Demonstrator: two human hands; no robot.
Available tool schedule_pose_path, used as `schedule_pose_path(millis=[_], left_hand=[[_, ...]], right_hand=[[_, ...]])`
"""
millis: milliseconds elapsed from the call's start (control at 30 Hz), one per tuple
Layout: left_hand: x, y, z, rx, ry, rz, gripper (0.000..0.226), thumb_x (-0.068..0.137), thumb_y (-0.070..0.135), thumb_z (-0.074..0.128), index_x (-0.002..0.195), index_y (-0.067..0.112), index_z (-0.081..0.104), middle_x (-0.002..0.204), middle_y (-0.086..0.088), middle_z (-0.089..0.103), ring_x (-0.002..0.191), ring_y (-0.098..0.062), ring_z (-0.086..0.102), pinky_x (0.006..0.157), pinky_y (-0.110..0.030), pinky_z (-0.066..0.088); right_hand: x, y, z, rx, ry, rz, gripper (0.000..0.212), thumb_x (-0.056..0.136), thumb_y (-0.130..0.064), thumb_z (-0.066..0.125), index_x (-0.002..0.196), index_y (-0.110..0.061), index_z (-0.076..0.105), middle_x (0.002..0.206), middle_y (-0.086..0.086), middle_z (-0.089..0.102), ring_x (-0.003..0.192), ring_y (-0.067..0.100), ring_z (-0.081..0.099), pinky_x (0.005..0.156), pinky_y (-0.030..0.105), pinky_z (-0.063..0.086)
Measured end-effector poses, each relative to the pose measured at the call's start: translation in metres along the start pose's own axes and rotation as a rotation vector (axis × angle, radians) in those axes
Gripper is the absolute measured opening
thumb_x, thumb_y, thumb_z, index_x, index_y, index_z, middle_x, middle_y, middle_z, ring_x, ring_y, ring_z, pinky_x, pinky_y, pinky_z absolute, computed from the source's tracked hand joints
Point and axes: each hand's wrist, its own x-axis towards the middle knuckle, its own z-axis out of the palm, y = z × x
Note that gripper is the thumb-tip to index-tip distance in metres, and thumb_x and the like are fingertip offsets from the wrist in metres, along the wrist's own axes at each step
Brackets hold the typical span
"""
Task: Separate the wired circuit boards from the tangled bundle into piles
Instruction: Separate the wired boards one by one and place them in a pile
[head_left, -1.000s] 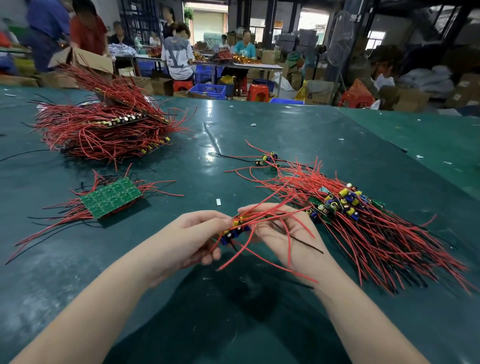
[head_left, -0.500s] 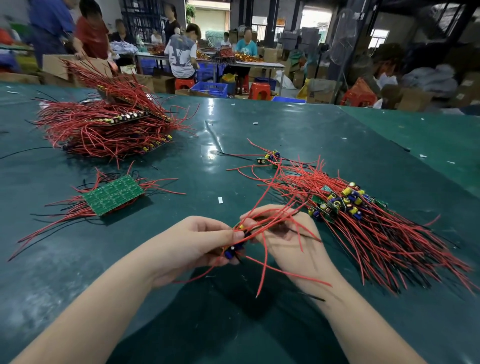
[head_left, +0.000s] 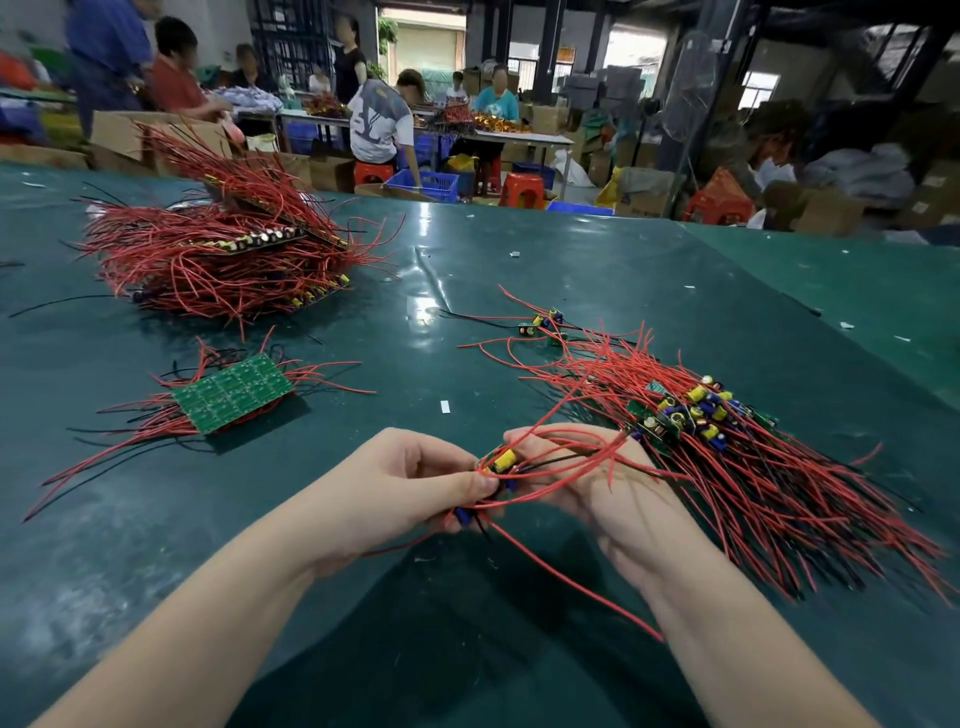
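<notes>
- since a second ago i have pulled one small board (head_left: 503, 464) clear of the bundle (head_left: 727, 457) at right centre; its wires, which pointed back into the bundle, now loop loose between my hands.
- my left hand (head_left: 410, 483), low centre, pinches the board between thumb and curled fingers.
- my right hand (head_left: 597, 483) lies beside it, palm up, fingers loosely curled under the red loops; whether it truly grips them i cannot tell.
- i judge this board free and ready for a pile.
- count: one bundle at right; one big heap (head_left: 218, 254) upper left; one flat green panel (head_left: 232, 392) with wires at left centre; about three stray small boards (head_left: 545, 325) above the bundle; one board in hand.
- all of it rests on the green table (head_left: 519, 270).
</notes>
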Motion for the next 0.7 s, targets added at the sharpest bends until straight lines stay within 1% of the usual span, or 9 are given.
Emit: schedule_pose_path(millis=[33,67,133,200,267,333,400,567,700], left_hand=[[-0.0005,0.0005,0.0004,-0.003,-0.012,0.009,0.026,0.081,0.024,0.067,0.091,0.002,0.075,0.078,-0.006,0.072,0.064,-0.006,0.058,0.057,-0.013,0.045],[-0.0009,0.0010,0.0007,-0.004,-0.024,0.017,0.030,0.077,0.027,0.066,0.091,0.001,0.074,0.080,-0.006,0.073,0.065,-0.006,0.060,0.057,-0.014,0.045],[-0.0012,0.0013,0.0014,0.001,-0.039,0.030,0.033,0.075,0.029,0.065,0.092,0.001,0.074,0.082,-0.006,0.074,0.066,-0.007,0.061,0.057,-0.014,0.045],[-0.0012,0.0009,0.0021,0.004,-0.039,0.039,0.032,0.076,0.028,0.065,0.092,0.002,0.074,0.082,-0.006,0.074,0.066,-0.007,0.062,0.057,-0.014,0.045],[-0.0004,0.0002,0.0026,0.007,-0.020,0.042,0.028,0.078,0.026,0.065,0.091,0.002,0.074,0.081,-0.008,0.074,0.065,-0.007,0.061,0.056,-0.014,0.045],[-0.0005,-0.0003,0.0024,0.001,0.002,0.044,0.020,0.084,0.018,0.064,0.091,0.003,0.075,0.082,-0.012,0.074,0.063,-0.006,0.061,0.054,-0.013,0.044],[-0.0010,-0.0005,0.0017,0.007,0.007,0.054,0.017,0.087,0.013,0.063,0.092,0.003,0.075,0.083,-0.014,0.074,0.062,-0.006,0.061,0.054,-0.013,0.044],[-0.0029,0.0004,0.0021,0.026,-0.031,0.094,0.016,0.083,0.024,0.070,0.087,0.010,0.077,0.082,-0.013,0.073,0.068,-0.011,0.060,0.057,-0.016,0.046],[-0.0027,-0.0012,0.0019,0.018,-0.034,0.096,0.020,0.081,0.026,0.067,0.088,0.011,0.078,0.085,-0.017,0.073,0.071,-0.020,0.058,0.058,-0.017,0.046]], right_hand=[[0.0017,-0.0025,-0.0002,-0.014,-0.042,-0.059,0.010,0.071,-0.019,0.076,0.078,-0.012,0.077,0.087,0.012,0.075,0.071,0.017,0.069,0.065,0.022,0.055],[0.0000,-0.0063,0.0013,-0.001,-0.082,-0.071,0.016,0.067,-0.025,0.077,0.078,-0.015,0.078,0.081,0.008,0.075,0.073,0.016,0.070,0.067,0.022,0.055],[-0.0006,-0.0089,0.0009,0.075,-0.121,-0.036,0.027,0.057,-0.031,0.079,0.078,-0.014,0.078,0.080,0.008,0.075,0.074,0.017,0.072,0.068,0.023,0.056],[0.0002,-0.0071,-0.0002,0.124,-0.128,0.003,0.027,0.056,-0.029,0.079,0.078,-0.015,0.079,0.080,0.007,0.075,0.073,0.016,0.072,0.066,0.023,0.056],[0.0002,-0.0074,0.0007,0.140,-0.124,0.022,0.020,0.061,-0.026,0.077,0.078,-0.015,0.079,0.080,0.006,0.075,0.072,0.015,0.072,0.065,0.022,0.055],[0.0015,-0.0071,0.0018,0.163,-0.119,0.018,0.016,0.065,-0.022,0.075,0.078,-0.013,0.078,0.081,0.008,0.075,0.072,0.015,0.071,0.065,0.022,0.056],[0.0017,-0.0071,0.0029,0.202,-0.124,0.029,0.018,0.064,-0.021,0.076,0.079,-0.011,0.077,0.081,0.009,0.074,0.070,0.015,0.071,0.064,0.023,0.055],[0.0015,-0.0074,0.0017,0.234,-0.136,0.117,0.023,0.058,-0.021,0.078,0.078,-0.012,0.078,0.078,0.007,0.074,0.067,0.014,0.071,0.062,0.021,0.055],[0.0029,-0.0069,0.0017,0.261,-0.123,0.169,0.024,0.053,-0.021,0.079,0.076,-0.012,0.078,0.075,0.006,0.074,0.064,0.013,0.070,0.060,0.021,0.055]])
